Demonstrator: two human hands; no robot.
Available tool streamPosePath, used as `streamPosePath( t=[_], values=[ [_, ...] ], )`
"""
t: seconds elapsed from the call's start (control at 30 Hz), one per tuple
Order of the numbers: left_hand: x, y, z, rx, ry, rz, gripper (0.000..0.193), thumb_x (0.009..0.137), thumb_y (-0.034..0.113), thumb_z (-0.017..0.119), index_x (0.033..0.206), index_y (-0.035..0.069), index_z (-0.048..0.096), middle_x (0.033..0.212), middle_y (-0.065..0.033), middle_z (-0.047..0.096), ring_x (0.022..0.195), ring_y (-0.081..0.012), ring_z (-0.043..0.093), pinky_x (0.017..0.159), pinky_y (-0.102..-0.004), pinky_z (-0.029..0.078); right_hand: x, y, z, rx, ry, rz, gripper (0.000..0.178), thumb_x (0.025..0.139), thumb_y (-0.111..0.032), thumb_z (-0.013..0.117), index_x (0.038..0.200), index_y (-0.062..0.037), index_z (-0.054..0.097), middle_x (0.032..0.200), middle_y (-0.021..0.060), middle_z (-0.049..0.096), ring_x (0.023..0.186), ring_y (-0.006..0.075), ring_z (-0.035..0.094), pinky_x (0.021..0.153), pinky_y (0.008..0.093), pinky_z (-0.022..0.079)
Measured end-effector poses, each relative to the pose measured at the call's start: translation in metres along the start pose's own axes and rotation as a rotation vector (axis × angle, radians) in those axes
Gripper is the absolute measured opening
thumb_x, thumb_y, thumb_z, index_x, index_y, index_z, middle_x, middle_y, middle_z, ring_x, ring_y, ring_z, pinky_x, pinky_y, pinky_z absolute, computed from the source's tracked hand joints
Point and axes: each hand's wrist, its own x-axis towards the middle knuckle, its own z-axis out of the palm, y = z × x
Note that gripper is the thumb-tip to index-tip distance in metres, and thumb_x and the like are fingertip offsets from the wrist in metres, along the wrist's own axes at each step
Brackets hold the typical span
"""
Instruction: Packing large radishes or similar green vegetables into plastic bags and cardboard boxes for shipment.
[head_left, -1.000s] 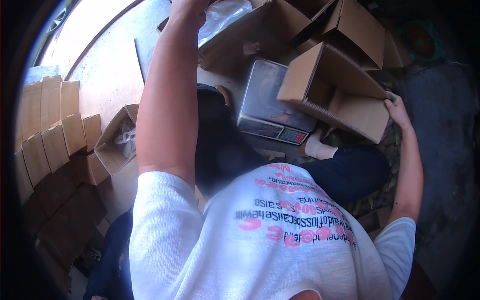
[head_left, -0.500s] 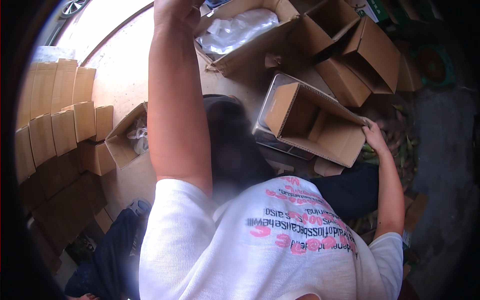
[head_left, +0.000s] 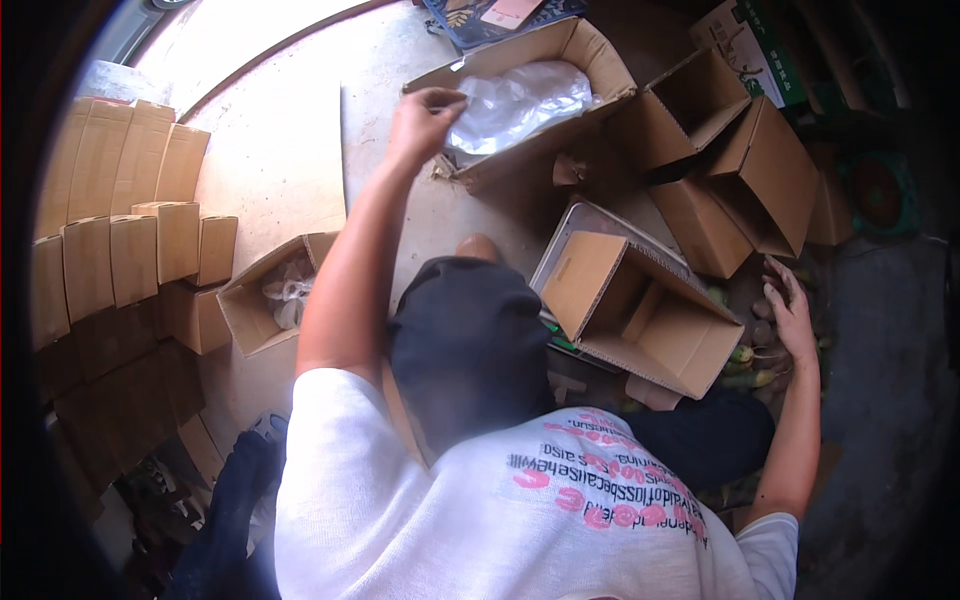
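Note:
My left hand (head_left: 428,122) is over the left end of a long cardboard box (head_left: 535,145) at the far middle. Its fingers are pinched at the edge of the clear plastic bags (head_left: 525,100) heaped inside. My right hand (head_left: 790,310) hangs with its fingers apart, holding nothing, just right of an open cardboard box (head_left: 690,350). That box has nothing inside that I can see; it rests tilted on a flat platform with a metal rim (head_left: 555,235). Below my right hand lie green-and-pale long vegetables (head_left: 752,380) and round brownish ones (head_left: 763,310), partly in shadow.
Several open cardboard boxes (head_left: 765,180) lean together at the far right. Stacked closed cartons (head_left: 90,265) line the left side. A small open box (head_left: 262,325) with crumpled plastic sits near them. Another person's dark-clothed leg (head_left: 225,510) is at the lower left.
My left hand has come back from the far edge to the plastic bags. My right hand has let go of the open box's right edge and moved off it.

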Motion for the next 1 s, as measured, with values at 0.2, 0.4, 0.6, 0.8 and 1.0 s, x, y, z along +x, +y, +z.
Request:
streamPosePath(
  t=[0.2, 0.4, 0.6, 0.8, 1.0],
  values=[
    [0.028, 0.012, 0.083, 0.158, -0.333, 0.204, 0.047, 0.089, 0.030, 0.071, 0.126, 0.002, 0.064, 0.119, -0.0206, 0.067, 0.108, -0.0302, 0.067, 0.093, -0.0378, 0.051, 0.077, -0.107, 0.032, -0.262, -0.006, -0.333, 0.034, 0.093, -0.006, 0.056, 0.126, 0.0016, 0.060, 0.124, 0.0147, 0.063, 0.120, 0.0245, 0.058, 0.101, 0.0344, 0.044],
    [0.033, -0.008, 0.123, 0.284, -0.288, 0.317, 0.020, 0.088, 0.023, 0.067, 0.094, 0.004, 0.071, 0.093, -0.0216, 0.069, 0.087, -0.0404, 0.066, 0.077, -0.0471, 0.053, 0.156, -0.175, 0.078, -0.319, -0.163, -0.461, 0.036, 0.092, -0.008, 0.058, 0.127, 0.0013, 0.059, 0.121, 0.0182, 0.063, 0.119, 0.0282, 0.059, 0.100, 0.0360, 0.045],
    [0.015, -0.006, 0.121, 0.305, -0.122, 0.358, 0.014, 0.081, 0.022, 0.075, 0.089, 0.010, 0.074, 0.088, -0.0097, 0.072, 0.083, -0.0325, 0.068, 0.073, -0.0414, 0.054, 0.263, -0.182, 0.134, -0.228, -0.246, -0.412, 0.038, 0.090, -0.011, 0.060, 0.127, 0.0004, 0.061, 0.124, 0.0148, 0.065, 0.117, 0.0220, 0.059, 0.102, 0.0340, 0.044],
    [0.020, -0.016, 0.106, 0.012, -0.202, 0.220, 0.015, 0.082, 0.011, 0.074, 0.096, 0.005, 0.074, 0.089, -0.0118, 0.074, 0.081, -0.0226, 0.072, 0.074, -0.0340, 0.054, 0.321, -0.195, 0.210, -0.120, -0.417, -0.520, 0.048, 0.081, 0.003, 0.049, 0.127, -0.0016, 0.062, 0.124, 0.0131, 0.065, 0.115, 0.0209, 0.060, 0.102, 0.0307, 0.044],
    [0.013, -0.023, 0.095, -0.148, -0.006, 0.125, 0.017, 0.086, 0.012, 0.071, 0.098, 0.002, 0.074, 0.090, -0.0169, 0.073, 0.082, -0.0277, 0.072, 0.075, -0.0347, 0.054, 0.322, -0.207, 0.223, 0.055, -0.607, -0.432, 0.046, 0.079, -0.005, 0.056, 0.125, -0.0017, 0.064, 0.121, 0.0116, 0.066, 0.112, 0.0193, 0.059, 0.102, 0.0309, 0.043]
  ],
)
